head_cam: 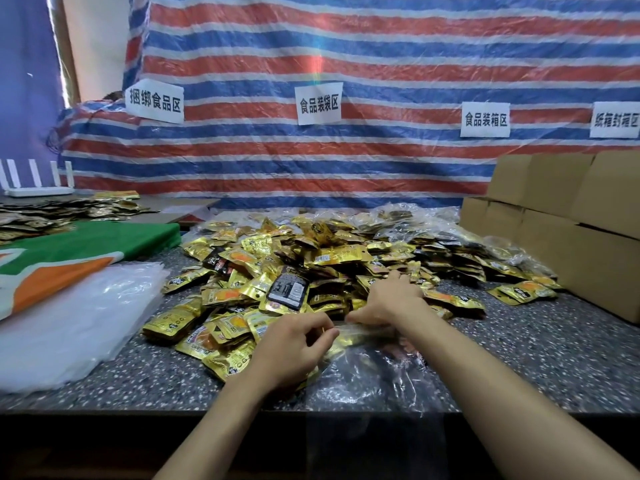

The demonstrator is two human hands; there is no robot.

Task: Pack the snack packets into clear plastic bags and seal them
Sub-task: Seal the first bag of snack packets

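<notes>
- Clear plastic bag [374, 372] lies flat on the counter [519, 358], right under the wrists, with its mouth facing the pile. Looks like a few packets are already inside, but the film glares too much to count them.
- Left hand [294, 344] has its fingers curled, pinching the left end of the mouth. Right hand [388, 303] pinches the other end with the thumb, fingers lying forward on the pile. My guess is the seal is being lined up or pressed.
- Risk one: a packet corner or a wrinkle gets caught in the strip. Then it only half closes and pops open later.
- Risk two: the film is thin and slick, so pulling the two ends unevenly could skew the strip or let it slip out of a pinch.
- Risk three: the heap of loose packets [311, 265] starts right at the fingertips and touches the mouth, so one could slide in or get trapped under the seal.
- The bag's near end seems to hang over the counter's front edge, so it might slide off if both hands let go.
- Around: spare bags [69, 323] stacked left of the left hand, and a green and orange cloth [86, 247] beyond those. Boxes [571, 220] sit right of the right hand, filled bags [398, 216] past the heap, and a striped tarp [346, 46] hangs behind it all.
- Nothing sits between the hands and the bag; only the heap crowds the front.
</notes>
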